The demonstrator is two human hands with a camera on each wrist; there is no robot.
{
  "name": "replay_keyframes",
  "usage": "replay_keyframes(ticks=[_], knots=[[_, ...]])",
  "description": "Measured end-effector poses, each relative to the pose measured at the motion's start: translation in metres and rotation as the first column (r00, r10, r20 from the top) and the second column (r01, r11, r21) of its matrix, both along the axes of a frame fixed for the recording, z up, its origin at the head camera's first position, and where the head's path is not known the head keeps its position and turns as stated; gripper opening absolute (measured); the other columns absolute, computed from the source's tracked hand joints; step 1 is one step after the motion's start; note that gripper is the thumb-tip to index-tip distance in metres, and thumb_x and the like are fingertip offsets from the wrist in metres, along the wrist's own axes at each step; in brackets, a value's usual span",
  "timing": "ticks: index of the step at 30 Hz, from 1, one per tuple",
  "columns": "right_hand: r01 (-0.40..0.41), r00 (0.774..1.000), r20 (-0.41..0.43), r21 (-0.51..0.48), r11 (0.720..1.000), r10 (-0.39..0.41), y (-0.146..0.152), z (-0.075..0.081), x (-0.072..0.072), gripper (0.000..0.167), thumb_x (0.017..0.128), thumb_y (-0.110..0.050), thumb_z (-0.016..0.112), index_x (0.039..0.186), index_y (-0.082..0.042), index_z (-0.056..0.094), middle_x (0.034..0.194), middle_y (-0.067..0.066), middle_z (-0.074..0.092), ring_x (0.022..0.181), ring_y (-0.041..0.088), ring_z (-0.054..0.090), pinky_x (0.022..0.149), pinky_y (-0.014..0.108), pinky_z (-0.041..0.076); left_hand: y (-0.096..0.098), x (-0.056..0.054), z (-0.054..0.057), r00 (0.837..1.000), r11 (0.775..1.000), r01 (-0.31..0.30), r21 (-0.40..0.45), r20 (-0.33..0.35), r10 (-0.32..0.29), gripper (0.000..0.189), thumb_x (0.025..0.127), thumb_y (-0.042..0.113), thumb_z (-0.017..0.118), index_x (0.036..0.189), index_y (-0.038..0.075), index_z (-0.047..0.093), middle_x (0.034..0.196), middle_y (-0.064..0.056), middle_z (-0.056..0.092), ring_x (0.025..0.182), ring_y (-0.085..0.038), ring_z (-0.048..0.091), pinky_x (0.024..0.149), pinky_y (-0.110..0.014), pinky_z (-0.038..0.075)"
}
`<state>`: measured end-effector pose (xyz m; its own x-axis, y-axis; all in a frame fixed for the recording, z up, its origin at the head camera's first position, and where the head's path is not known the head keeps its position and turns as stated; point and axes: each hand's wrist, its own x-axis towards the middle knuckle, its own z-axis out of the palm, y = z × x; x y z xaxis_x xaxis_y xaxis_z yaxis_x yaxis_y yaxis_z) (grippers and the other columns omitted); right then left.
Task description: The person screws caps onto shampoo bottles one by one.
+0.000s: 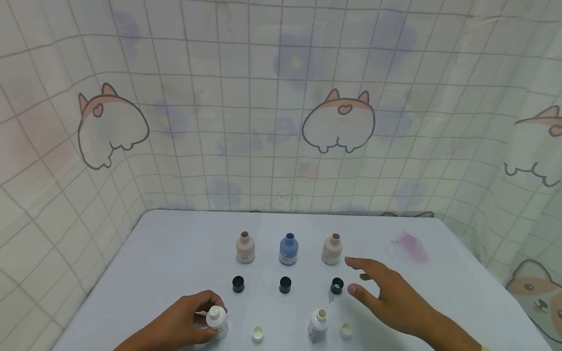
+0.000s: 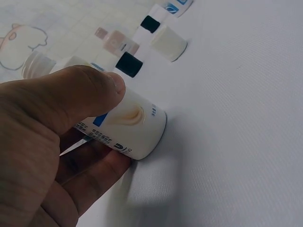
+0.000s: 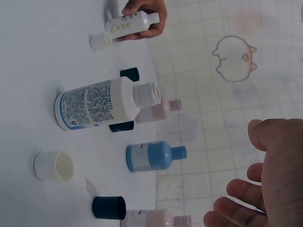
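Fingers [image 1: 210, 296] of the left hand [image 1: 184, 314] grip a white bottle [image 1: 218, 322], which sits between thumb and fingertips, to the left and front of the blue bottle [image 1: 288, 250]. Off to the blue bottle's right, the right hand [image 1: 392, 300] hovers empty, its fingers loosely parted, a black cap [image 1: 336, 289] and a pink bottle [image 1: 331, 250] just beside the fingertips. A second white bottle [image 1: 317, 329] stands on the counter [image 1: 175, 248] in front of the blue bottle.
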<state>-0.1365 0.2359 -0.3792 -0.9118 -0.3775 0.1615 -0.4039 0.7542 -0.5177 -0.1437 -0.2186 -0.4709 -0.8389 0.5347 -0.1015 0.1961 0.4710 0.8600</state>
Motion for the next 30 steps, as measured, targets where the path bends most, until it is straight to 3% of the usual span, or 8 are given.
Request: replay_keyframes(ticks=[18, 30], knots=[[-0.060, 0.998, -0.042, -0.106, 0.993, 0.056, -0.009, -0.013, 0.001, 0.050, 0.101, -0.039, 0.067, 0.147, -0.028, 0.051, 0.139, -0.002, 0.061, 0.111, 0.020, 0.067, 0.075, 0.045, 0.062, 0.001, -0.001, -0.005, 1.000, 1.000, -0.028, -0.014, 0.014, 0.028, 0.039, 0.084, 0.018, 0.086, 0.113, 0.016, 0.061, 0.112, 0.004, 0.066, 0.105, -0.014, 0.064, 0.090, -0.031, 0.059], [-0.078, 0.997, -0.012, -0.123, 0.989, 0.078, -0.019, -0.015, 0.003, 0.050, 0.101, -0.041, 0.065, 0.147, -0.027, 0.050, 0.139, -0.002, 0.061, 0.110, 0.018, 0.068, 0.088, 0.054, 0.058, 0.000, -0.001, -0.005, 1.000, 1.000, -0.007, 0.004, 0.001, 0.007, 0.037, 0.085, 0.018, 0.085, 0.113, 0.015, 0.061, 0.114, 0.003, 0.066, 0.105, -0.010, 0.063, 0.091, -0.029, 0.058]])
